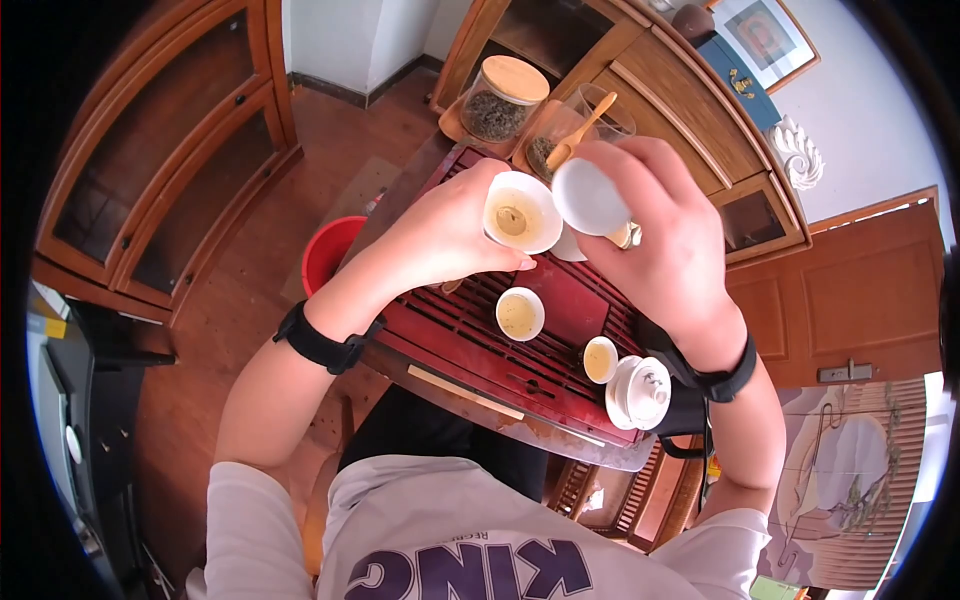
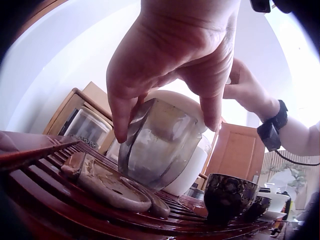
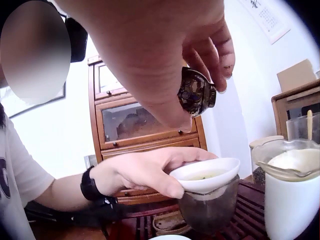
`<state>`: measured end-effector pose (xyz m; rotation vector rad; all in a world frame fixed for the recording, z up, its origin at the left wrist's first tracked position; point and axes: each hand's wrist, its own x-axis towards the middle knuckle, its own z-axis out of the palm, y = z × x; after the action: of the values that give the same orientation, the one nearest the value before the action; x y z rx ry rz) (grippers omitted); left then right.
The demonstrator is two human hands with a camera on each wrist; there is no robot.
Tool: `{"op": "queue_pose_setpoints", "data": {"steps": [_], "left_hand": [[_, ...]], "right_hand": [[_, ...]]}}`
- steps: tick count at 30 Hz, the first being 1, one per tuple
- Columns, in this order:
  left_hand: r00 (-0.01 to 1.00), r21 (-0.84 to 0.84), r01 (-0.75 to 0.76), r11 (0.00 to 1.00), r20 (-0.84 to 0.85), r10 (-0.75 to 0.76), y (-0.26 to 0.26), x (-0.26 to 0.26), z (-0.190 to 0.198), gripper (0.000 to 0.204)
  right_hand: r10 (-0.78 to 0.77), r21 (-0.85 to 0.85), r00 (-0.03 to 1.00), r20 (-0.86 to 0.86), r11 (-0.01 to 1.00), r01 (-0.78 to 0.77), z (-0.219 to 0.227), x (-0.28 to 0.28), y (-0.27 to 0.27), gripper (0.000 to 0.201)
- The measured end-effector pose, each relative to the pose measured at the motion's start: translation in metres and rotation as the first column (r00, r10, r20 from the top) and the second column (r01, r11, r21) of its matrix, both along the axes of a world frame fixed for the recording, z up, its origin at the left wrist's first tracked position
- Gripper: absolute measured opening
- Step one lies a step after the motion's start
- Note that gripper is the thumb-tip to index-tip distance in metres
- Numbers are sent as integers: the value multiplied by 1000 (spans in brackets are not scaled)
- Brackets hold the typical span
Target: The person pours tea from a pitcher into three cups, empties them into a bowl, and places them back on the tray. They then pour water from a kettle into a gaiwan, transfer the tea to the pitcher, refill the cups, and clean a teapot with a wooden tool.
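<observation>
My left hand (image 1: 440, 230) grips a cup (image 2: 162, 140) with a white rim and smoky glass body, pale tea inside. In the left wrist view it tilts low over the slatted red tea tray (image 1: 430, 325). Close beside it, my right hand (image 1: 665, 235) pinches a small dark patterned teacup (image 3: 196, 92) with a white inside, tipped on its side in the air. Nearer me, two more teacups, one in the middle (image 1: 519, 314) and one to the right (image 1: 600, 360), hold yellow tea. A white lidded gaiwan (image 1: 640, 392) stands at the tray's right end.
Beyond my hands stand a lidded jar of tea leaves (image 1: 497, 105) and a wooden scoop (image 1: 580, 130). A white pitcher (image 3: 290, 207) carries a glass-rimmed strainer (image 3: 295, 160). Flat brown ornaments (image 2: 110, 187) lie on the slats. A red bucket (image 1: 325, 250) is left of the tray.
</observation>
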<state>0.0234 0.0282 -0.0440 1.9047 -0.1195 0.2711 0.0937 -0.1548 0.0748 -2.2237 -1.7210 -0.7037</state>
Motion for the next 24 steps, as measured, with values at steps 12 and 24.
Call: {"op": "queue_pose_setpoints", "data": {"steps": [12,24], "left_hand": [[999,-4,20,1000,28,-19,2,5,-7,71],[999,28,6,1000,-49,-4,2,3,1,78]], "right_hand": [[-175,-167,887,-428,980,113,-6,-32,-61,51],[-266,-329,856,-443,936,120,-47,-36,-74,50]]}}
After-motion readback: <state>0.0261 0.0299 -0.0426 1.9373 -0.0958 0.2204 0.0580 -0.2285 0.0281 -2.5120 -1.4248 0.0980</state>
